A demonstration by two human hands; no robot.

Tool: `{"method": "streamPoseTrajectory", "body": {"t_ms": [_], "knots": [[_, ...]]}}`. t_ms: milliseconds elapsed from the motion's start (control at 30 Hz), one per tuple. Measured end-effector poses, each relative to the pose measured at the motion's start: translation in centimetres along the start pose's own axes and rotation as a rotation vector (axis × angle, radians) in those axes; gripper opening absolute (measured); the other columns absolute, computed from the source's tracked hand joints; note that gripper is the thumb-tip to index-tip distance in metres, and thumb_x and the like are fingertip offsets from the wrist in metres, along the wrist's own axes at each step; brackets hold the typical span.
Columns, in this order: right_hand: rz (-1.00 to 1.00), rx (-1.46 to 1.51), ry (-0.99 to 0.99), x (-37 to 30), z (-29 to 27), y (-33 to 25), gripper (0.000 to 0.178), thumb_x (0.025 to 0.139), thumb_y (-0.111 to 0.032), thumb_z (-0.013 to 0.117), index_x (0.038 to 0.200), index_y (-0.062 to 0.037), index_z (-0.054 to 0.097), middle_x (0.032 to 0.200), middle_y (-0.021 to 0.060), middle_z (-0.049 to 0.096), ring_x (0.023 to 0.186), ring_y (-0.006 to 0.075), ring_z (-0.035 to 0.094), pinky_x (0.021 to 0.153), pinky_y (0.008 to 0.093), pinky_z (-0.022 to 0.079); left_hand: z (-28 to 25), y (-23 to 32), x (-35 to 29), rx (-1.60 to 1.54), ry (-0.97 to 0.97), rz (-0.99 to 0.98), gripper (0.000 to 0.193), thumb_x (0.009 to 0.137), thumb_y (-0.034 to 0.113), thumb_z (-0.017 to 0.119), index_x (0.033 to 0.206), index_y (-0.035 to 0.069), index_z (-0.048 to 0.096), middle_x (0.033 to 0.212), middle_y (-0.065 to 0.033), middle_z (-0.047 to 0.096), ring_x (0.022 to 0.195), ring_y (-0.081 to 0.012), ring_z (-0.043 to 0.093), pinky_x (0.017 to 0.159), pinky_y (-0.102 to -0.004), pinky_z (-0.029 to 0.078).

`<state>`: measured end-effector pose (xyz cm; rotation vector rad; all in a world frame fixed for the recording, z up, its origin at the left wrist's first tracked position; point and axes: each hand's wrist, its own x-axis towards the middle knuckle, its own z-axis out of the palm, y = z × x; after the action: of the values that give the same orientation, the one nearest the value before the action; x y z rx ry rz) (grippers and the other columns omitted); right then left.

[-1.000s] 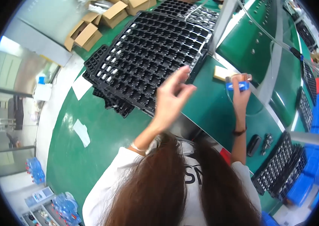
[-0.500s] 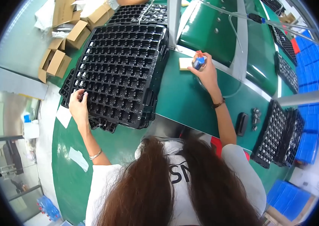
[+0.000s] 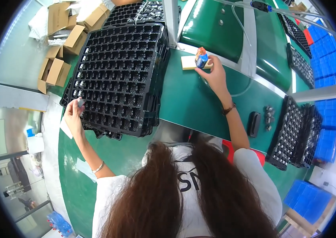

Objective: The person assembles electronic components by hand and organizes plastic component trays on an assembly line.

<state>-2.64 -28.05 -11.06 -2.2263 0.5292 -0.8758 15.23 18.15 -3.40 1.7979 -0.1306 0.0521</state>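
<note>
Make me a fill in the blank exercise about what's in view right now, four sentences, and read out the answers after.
1. The left hand holds a small part at the edge of a ____ tray.
2. The right hand holds an orange and ____ object.
3. The white pieces in the tray sit toward its ____ side.
4. The open boxes near the tray are made of ____.

Missing words: black; blue; left; cardboard.
</note>
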Motion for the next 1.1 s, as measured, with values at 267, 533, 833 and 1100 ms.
{"method": "streamPoseTrajectory", "body": {"t_ms": [267, 533, 833, 1100], "knots": [[0.012, 0.067, 0.021, 1.4, 2.0, -1.1, 0.043, 0.076, -0.023, 0.069, 0.107, -0.0008, 0.051, 0.095, 0.0184, 0.060, 0.085, 0.0319, 0.061, 0.072, 0.0344, 0.048, 11.3, 5.8, -7.9, -0.742, -0.408, -0.346, 0.032, 0.098, 0.024, 0.038, 0.114, 0.000, 0.050, 0.104, -0.0127, 0.058, 0.088, -0.0135, 0.057, 0.080, -0.0215, 0.049], [0.012, 0.108, 0.053, 1.8, 2.4, -0.9, 0.038, 0.077, -0.020, 0.067, 0.106, -0.0011, 0.051, 0.090, 0.0187, 0.060, 0.081, 0.0336, 0.061, 0.071, 0.0356, 0.048, 20.3, 7.8, -13.7, -0.751, -0.878, -0.603, 0.042, 0.093, 0.023, 0.049, 0.129, 0.000, 0.043, 0.106, -0.0067, 0.056, 0.093, -0.0102, 0.054, 0.085, -0.0214, 0.044], [-0.037, 0.098, 0.023, 3.4, 2.3, 0.7, 0.036, 0.076, -0.018, 0.068, 0.104, -0.0023, 0.052, 0.088, 0.0184, 0.060, 0.081, 0.0317, 0.061, 0.071, 0.0341, 0.048, 24.3, 7.2, -15.6, -0.868, -1.015, -0.749, 0.043, 0.095, 0.021, 0.046, 0.130, -0.002, 0.039, 0.104, -0.0069, 0.055, 0.092, -0.0127, 0.055, 0.086, -0.0230, 0.045], [0.112, -0.146, 0.279, 15.7, 1.7, 11.4, 0.037, 0.076, -0.031, 0.065, 0.100, -0.0049, 0.054, 0.080, 0.0181, 0.063, 0.075, 0.0376, 0.062, 0.065, 0.0436, 0.049, 24.9, 7.3, -15.6, -0.814, -1.039, -0.714, 0.035, 0.092, 0.020, 0.051, 0.119, -0.002, 0.046, 0.106, -0.0086, 0.057, 0.091, -0.0124, 0.055, 0.080, -0.0206, 0.045]]}}
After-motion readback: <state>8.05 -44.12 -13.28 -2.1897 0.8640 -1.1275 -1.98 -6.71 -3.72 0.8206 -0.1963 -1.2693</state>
